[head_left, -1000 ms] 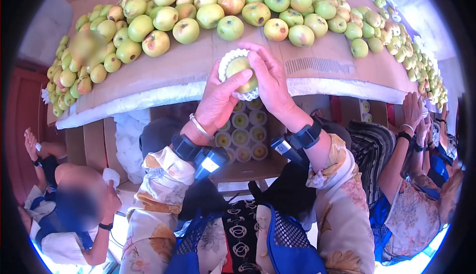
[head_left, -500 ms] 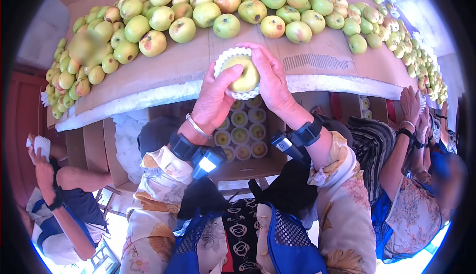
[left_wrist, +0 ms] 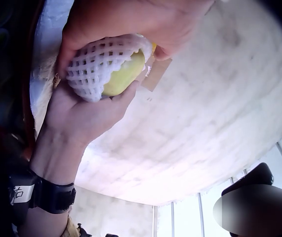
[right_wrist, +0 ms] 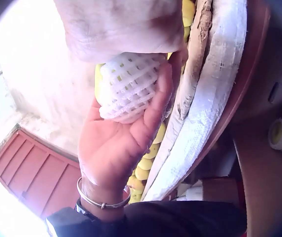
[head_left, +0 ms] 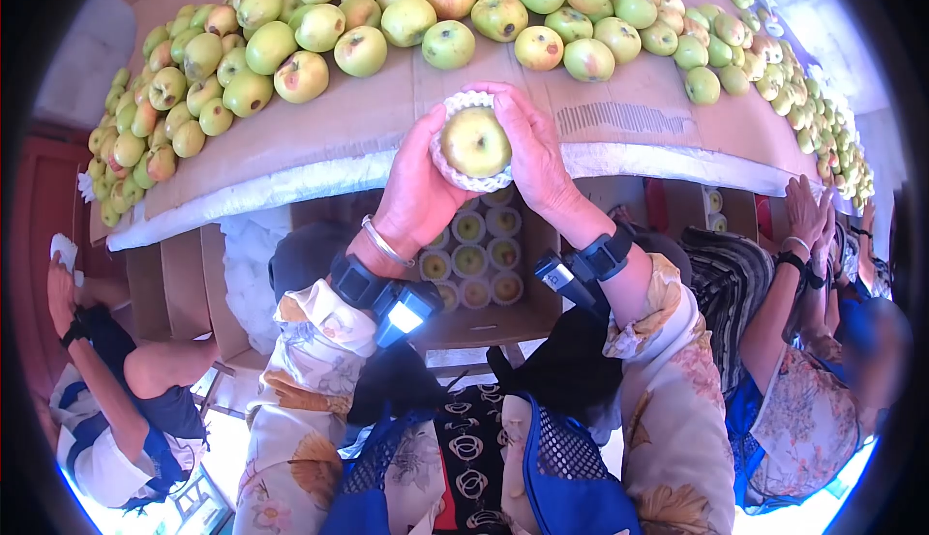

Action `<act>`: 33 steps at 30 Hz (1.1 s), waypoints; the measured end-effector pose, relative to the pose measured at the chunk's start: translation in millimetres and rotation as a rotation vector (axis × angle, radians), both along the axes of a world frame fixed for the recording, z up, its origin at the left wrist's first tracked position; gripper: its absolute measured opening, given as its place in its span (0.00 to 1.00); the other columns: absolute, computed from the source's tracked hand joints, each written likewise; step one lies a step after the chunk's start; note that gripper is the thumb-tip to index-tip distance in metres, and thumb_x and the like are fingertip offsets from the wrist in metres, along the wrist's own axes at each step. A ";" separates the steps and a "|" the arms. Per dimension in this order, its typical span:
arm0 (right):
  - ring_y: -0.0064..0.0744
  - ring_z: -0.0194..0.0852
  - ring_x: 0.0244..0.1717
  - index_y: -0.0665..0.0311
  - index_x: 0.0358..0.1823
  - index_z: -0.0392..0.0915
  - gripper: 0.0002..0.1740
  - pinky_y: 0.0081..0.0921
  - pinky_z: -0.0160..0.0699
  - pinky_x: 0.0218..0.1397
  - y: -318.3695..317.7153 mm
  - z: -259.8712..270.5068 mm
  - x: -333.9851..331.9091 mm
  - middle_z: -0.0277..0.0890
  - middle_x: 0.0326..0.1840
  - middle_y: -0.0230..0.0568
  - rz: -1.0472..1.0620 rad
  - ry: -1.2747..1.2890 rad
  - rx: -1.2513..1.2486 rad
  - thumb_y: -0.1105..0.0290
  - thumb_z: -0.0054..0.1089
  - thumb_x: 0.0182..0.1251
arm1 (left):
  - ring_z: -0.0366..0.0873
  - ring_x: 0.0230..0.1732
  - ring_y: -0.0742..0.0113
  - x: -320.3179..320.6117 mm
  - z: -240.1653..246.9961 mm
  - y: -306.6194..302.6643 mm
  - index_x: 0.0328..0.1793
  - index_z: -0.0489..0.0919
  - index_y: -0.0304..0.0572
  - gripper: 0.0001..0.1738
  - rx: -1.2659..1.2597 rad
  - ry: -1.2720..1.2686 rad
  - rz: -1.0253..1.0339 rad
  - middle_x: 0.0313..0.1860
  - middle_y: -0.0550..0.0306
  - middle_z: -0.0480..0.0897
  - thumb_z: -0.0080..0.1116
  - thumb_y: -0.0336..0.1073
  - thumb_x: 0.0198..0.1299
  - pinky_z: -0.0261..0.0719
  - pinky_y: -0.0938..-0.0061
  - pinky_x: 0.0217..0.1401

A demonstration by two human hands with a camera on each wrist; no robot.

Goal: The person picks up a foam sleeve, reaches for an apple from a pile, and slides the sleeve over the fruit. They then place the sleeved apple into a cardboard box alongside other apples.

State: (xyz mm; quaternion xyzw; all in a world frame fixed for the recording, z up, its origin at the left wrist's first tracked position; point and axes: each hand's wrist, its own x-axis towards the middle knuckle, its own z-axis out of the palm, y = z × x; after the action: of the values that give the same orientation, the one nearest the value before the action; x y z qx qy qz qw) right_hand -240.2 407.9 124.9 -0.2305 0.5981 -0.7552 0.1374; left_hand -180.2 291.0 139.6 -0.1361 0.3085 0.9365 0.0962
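Observation:
A yellow-green apple (head_left: 476, 141) sits in a white foam net sleeve (head_left: 457, 173), its top bare and facing up. My left hand (head_left: 423, 183) cups it from the left and below. From the other side my right hand (head_left: 538, 155) curves round it, fingers over the far edge of the net. Both wrist views show the net's mesh (left_wrist: 95, 64) wrapped about the fruit between the two palms. The hands hold it above the front edge of the cardboard-covered table (head_left: 387, 138).
Loose apples (head_left: 361, 51) lie heaped along the back of the table. Below its edge stands a cardboard box (head_left: 474, 334) with rows of netted apples (head_left: 470, 261). White foam nets (head_left: 256, 274) fill a box to the left. Other people's hands (head_left: 803, 211) work at both sides.
My left thumb has come off the apple's top and out to the side, leaving the top uncovered. The apple now faces up in its net. At far left, another person's arms have shifted.

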 end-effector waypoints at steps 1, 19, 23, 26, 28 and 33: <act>0.19 0.68 0.44 0.68 0.48 0.71 0.19 0.19 0.67 0.51 0.1 -0.1 -0.3 0.73 0.41 0.35 0.004 -0.018 -0.014 0.59 0.39 0.71 | 0.69 0.59 0.61 0.9 1.5 0.8 0.61 0.66 0.45 0.26 0.013 -0.006 0.000 0.58 0.56 0.71 0.34 0.52 0.66 0.67 0.58 0.61; 0.26 0.67 0.50 0.67 0.52 0.70 0.23 0.23 0.65 0.55 1.0 -6.6 -19.4 0.72 0.47 0.39 -0.062 0.187 0.041 0.54 0.40 0.70 | 0.71 0.57 0.60 -5.4 -2.7 -9.7 0.60 0.66 0.41 0.23 -0.085 0.094 0.093 0.56 0.54 0.73 0.48 0.43 0.62 0.68 0.57 0.61; 0.30 0.66 0.53 0.63 0.56 0.66 0.28 0.27 0.64 0.54 24.6 12.9 -19.6 0.70 0.53 0.40 -0.041 -0.116 0.114 0.48 0.47 0.65 | 0.70 0.57 0.57 -3.7 -2.0 -34.5 0.59 0.67 0.40 0.23 0.008 0.194 0.173 0.55 0.53 0.73 0.51 0.43 0.60 0.67 0.55 0.60; 0.26 0.66 0.51 0.61 0.56 0.68 0.25 0.23 0.64 0.52 30.7 15.3 -9.9 0.70 0.50 0.37 0.016 -0.137 0.224 0.51 0.50 0.65 | 0.67 0.61 0.54 2.3 -2.8 -37.0 0.60 0.65 0.39 0.25 -0.001 0.187 0.211 0.58 0.51 0.71 0.51 0.44 0.60 0.64 0.50 0.63; 0.21 0.67 0.47 0.61 0.53 0.70 0.23 0.19 0.65 0.47 27.4 7.4 -1.7 0.72 0.46 0.33 0.096 -0.180 0.222 0.53 0.53 0.63 | 0.68 0.60 0.57 7.5 -2.9 -30.5 0.60 0.66 0.40 0.25 -0.004 0.136 0.228 0.57 0.52 0.71 0.51 0.45 0.60 0.65 0.54 0.63; 0.20 0.67 0.46 0.65 0.49 0.72 0.24 0.21 0.63 0.48 12.9 4.0 20.6 0.74 0.42 0.32 0.197 -0.214 0.347 0.53 0.57 0.60 | 0.72 0.54 0.64 22.1 -12.7 -25.2 0.57 0.68 0.42 0.20 -0.072 0.215 0.137 0.53 0.55 0.75 0.50 0.43 0.62 0.69 0.67 0.59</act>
State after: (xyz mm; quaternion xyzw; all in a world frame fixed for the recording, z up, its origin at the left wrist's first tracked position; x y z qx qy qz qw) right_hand -219.6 420.7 128.8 -0.1795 0.6756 -0.6441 0.3107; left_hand -158.1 265.8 126.8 -0.0590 0.3404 0.9384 -0.0063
